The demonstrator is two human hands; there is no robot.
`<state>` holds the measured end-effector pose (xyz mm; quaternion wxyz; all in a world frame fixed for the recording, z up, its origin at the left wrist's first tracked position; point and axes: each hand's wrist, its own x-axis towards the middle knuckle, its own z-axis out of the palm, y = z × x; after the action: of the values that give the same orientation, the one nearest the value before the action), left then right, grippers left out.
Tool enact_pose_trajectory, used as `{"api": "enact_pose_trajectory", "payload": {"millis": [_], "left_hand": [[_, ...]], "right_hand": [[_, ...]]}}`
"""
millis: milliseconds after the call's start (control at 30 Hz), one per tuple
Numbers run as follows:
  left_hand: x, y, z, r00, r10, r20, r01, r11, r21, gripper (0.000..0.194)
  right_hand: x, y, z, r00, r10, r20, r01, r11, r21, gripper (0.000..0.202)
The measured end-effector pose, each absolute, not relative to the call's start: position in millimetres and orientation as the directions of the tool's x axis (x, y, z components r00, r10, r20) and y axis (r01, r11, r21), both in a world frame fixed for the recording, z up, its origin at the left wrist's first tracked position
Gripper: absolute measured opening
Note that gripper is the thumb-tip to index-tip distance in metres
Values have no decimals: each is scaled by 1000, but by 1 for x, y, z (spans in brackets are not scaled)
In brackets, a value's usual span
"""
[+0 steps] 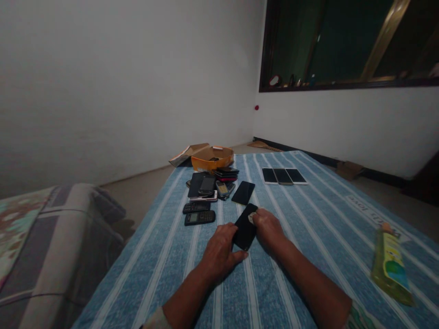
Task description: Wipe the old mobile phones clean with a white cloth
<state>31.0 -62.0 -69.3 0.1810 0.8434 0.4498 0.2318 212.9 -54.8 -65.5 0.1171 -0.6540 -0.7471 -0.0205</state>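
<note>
A black smartphone (245,232) lies tilted on the blue striped cloth, between my two hands. My left hand (222,252) grips its left side and lower edge, with the thumb at the bottom corner. My right hand (269,228) is closed round a small pale pad or cloth (252,217), pressed on the phone's upper right part. Just beyond lies another dark smartphone (243,193). Two black keypad phones (200,217) are to the left of my hands, below a heap of assorted phones (207,185).
An open orange box (212,158) stands behind the heap. Three phones (284,176) lie side by side at the back right. A bottle of yellow-green liquid (392,266) lies on the right of the striped cloth (322,237). A covered piece of furniture (65,242) is at the left.
</note>
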Motion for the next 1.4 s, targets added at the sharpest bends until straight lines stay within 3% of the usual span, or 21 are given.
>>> {"api": "enact_pose_trajectory", "payload": {"millis": [267,600,833,1067,1400], "left_hand": [[45,-66,-72,436,853,289,738,-522,428,29],[48,-64,-82,427,835,348,727,-546,417,42],[46,-62,-82,465,814,347,700,-578,419,41],[46,-62,-80,461,819,342,705,-572,419,46],[43,-62,-81,458,812,360,689,-581,434,47]], "right_hand": [[191,-57,-75,-261,943,208,942,296,-157,24],[202,-36,-72,-125,964,235,972,166,-165,32],[196,-51,-69,-181,958,221,963,218,-155,26],[210,-43,-71,-71,972,223,982,107,-156,30],[207,-46,-71,-88,972,220,981,122,-150,28]]}}
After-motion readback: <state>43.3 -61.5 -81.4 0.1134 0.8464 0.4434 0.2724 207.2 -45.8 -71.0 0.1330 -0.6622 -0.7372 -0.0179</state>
